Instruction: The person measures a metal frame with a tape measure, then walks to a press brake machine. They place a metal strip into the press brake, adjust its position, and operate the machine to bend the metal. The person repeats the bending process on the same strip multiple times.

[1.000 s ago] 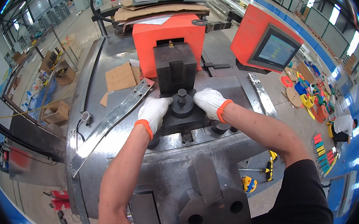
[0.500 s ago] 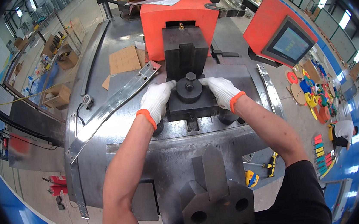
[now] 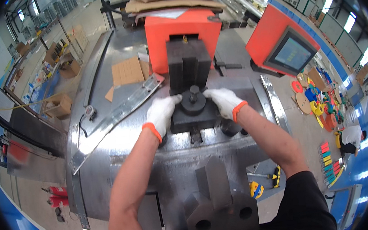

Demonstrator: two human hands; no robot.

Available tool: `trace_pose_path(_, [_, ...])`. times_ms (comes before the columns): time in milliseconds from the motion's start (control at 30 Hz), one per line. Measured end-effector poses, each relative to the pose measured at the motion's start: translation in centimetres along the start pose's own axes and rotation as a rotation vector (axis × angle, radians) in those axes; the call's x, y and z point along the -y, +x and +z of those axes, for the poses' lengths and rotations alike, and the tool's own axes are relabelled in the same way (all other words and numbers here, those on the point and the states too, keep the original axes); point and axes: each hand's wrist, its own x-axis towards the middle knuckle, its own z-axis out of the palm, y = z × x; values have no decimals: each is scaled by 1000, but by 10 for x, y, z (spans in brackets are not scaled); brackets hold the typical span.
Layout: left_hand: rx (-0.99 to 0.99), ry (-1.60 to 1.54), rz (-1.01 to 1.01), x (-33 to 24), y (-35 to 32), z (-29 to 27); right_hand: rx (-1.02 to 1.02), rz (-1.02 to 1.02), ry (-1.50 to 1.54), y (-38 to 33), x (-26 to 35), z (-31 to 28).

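A black steel block (image 3: 193, 122) sits on the metal machine table, with a round black disc (image 3: 194, 107) and a hex-head bolt (image 3: 194, 92) on top of it. My left hand (image 3: 160, 111), in a white knitted glove with an orange cuff, grips the block's left side. On the opposite side my right hand (image 3: 225, 102), gloved alike, holds the block too. Both thumbs point inward near the disc; the other fingers are mostly hidden. Just behind stands a dark upright steel ram (image 3: 189, 61) coming out of the orange machine housing (image 3: 155, 42).
A big dark steel block with holes (image 3: 220, 215) stands close in front of me. Left lie a long drilled metal bar (image 3: 101, 134) and cardboard (image 3: 126, 71). A screen panel (image 3: 291, 55) stands right, a tape measure (image 3: 256, 189) and screwdriver (image 3: 276, 176) nearer. A co-worker (image 3: 351, 138) crouches far right.
The view has tilted slightly, so the table and block sit lower in the picture. Both hands stay at the block's sides, with no clear shift against the table.
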Motion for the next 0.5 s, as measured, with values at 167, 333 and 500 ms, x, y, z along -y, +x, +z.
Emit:
trace_pose_path(167, [-50,148,-2,-2,1,11,27,38,-297,1,20,-9])
trace_pose_path(333, [-143,118,3,-7,1,5,105,-136,-554,5,33,-19])
trace_pose_path(500, [-206,552,33,-11,-10,16,71,-119,-557,7,12,-12])
